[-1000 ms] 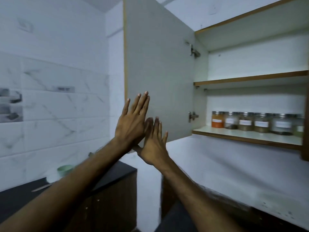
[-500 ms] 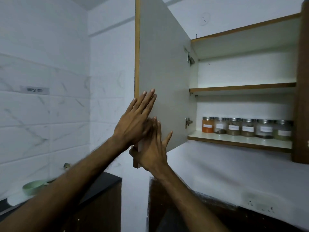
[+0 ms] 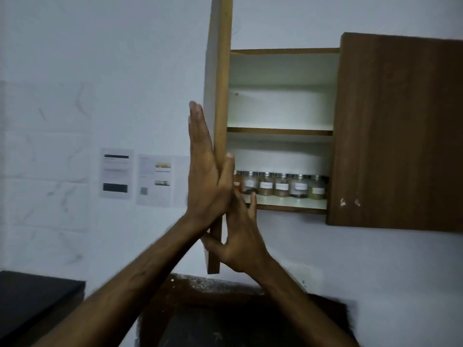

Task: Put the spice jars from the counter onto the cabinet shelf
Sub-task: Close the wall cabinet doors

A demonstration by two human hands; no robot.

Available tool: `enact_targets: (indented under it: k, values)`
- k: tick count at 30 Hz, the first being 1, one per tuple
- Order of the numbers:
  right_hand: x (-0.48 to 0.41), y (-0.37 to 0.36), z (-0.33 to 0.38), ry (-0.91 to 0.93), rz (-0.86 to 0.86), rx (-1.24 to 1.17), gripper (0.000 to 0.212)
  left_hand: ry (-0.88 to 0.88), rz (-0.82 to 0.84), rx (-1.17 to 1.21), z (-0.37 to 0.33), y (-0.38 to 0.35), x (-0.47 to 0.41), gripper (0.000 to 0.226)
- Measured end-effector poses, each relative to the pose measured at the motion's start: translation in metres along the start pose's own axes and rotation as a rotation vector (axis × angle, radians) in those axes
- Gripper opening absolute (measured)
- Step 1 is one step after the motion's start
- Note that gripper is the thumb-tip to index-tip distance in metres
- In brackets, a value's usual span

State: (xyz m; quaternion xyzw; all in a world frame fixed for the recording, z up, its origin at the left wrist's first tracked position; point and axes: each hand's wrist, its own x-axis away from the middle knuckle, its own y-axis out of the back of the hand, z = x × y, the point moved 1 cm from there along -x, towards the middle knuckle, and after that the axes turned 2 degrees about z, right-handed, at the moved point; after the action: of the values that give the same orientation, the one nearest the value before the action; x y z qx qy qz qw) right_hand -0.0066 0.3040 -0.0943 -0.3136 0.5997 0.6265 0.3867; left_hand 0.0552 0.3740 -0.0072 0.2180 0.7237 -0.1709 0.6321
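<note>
**Operator:** Which step is in hand?

**Guide:** Closing the cabinet. Your left hand (image 3: 200, 171) lies flat against the pale inner face of the open cabinet door (image 3: 221, 96), with the fingers straight and together and nothing held. Your right hand (image 3: 240, 236) sits lower on the same door. Its thumb hooks round the near side of the edge and its fingers lie up the far side, so it pinches the edge.

**Operator:** Where are the jars?

**Guide:** Beyond the door and to its right, six spice jars (image 3: 280, 186) stand upright in one close row on the lower shelf (image 3: 288, 204). Every jar in view is on that shelf, so treat placement as probably complete.

**Operator:** What does the next move call for?

**Guide:** Swing the door to the right, toward the cabinet opening, pushing with your flat left palm. Take your right fingers off the far side before the door meets the frame, or they may be trapped. Ease the door in gently so the jars are not jolted.
</note>
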Motion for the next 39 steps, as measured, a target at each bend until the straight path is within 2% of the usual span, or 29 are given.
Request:
enact_targets:
  k: [3, 8, 13, 16, 19, 22, 28, 31, 35, 39]
  values:
    - [0.014, 0.034, -0.037, -0.02, -0.036, 0.037, 0.091, 0.058, 0.103, 0.126, 0.001, -0.051, 0.001, 0.074]
    - [0.046, 0.087, -0.118, -0.117, -0.097, 0.16, 0.09, -0.018, 0.242, -0.082, 0.003, -0.146, -0.004, 0.073]
    - [0.063, 0.137, -0.193, -0.186, -0.075, 0.295, 0.091, -0.018, 0.287, -0.218, 0.018, -0.242, -0.007, 0.072]
    - [0.066, 0.164, -0.252, -0.313, -0.114, 0.369, 0.086, -0.032, 0.295, -0.287, 0.042, -0.289, -0.009, 0.07]
    - [0.063, 0.183, -0.323, -0.444, -0.034, 0.469, 0.08, -0.058, 0.309, -0.332, 0.065, -0.327, -0.011, 0.069]
    - [0.057, 0.183, -0.37, -0.434, 0.056, 0.589, 0.074, -0.052, 0.379, -0.396, 0.095, -0.357, -0.002, 0.073]
    - [0.039, 0.159, -0.424, -0.428, 0.047, 0.649, 0.068, -0.03, 0.497, -0.584, 0.158, -0.406, 0.01, 0.071]
    - [0.038, 0.15, -0.437, -0.4, 0.007, 0.7, 0.064, -0.036, 0.501, -0.701, 0.173, -0.417, 0.004, 0.072]
    - [0.039, 0.148, -0.443, -0.386, -0.003, 0.714, 0.067, -0.056, 0.504, -0.797, 0.175, -0.419, 0.003, 0.075]
    - [0.038, 0.153, -0.435, -0.401, 0.045, 0.714, 0.07, 0.04, 0.54, -0.791, 0.161, -0.421, 0.003, 0.075]
